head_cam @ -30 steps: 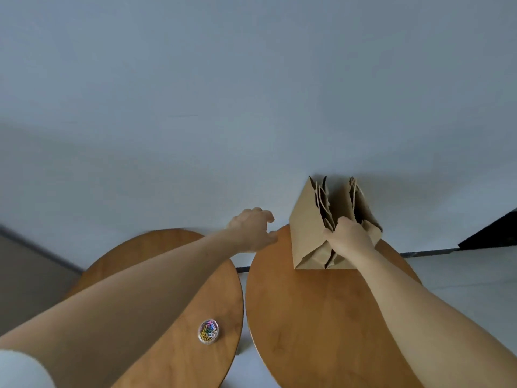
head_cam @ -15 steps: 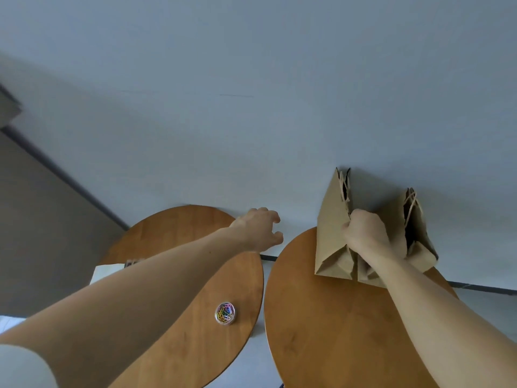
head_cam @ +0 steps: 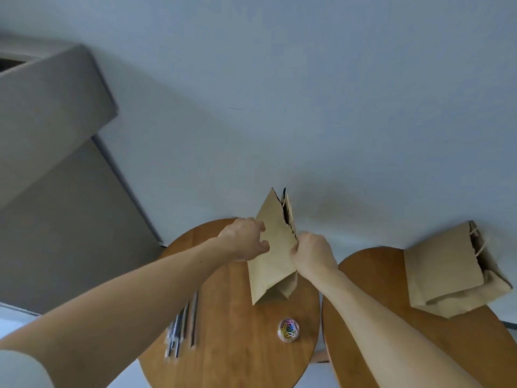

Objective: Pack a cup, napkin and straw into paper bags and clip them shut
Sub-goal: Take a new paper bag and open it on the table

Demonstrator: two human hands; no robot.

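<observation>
On my left desk [head_cam: 223, 359], dark, blurred straws [head_cam: 181, 323] lie ready. My left hand [head_cam: 243, 239] curls its fingers [head_cam: 258, 228] round the left edge of the upright paper bag [head_cam: 272, 261]. My right hand [head_cam: 313, 254] pinches the right edge, probably to spread its mouth for filling. A tub of clips [head_cam: 288, 330] waits near. A second bag [head_cam: 444, 273] stands on the right desk [head_cam: 391, 345].

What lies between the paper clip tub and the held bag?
Nothing but bare wood of the left table, in the head view; the paper clip tub sits apart from the paper bag, nearer the camera.
</observation>
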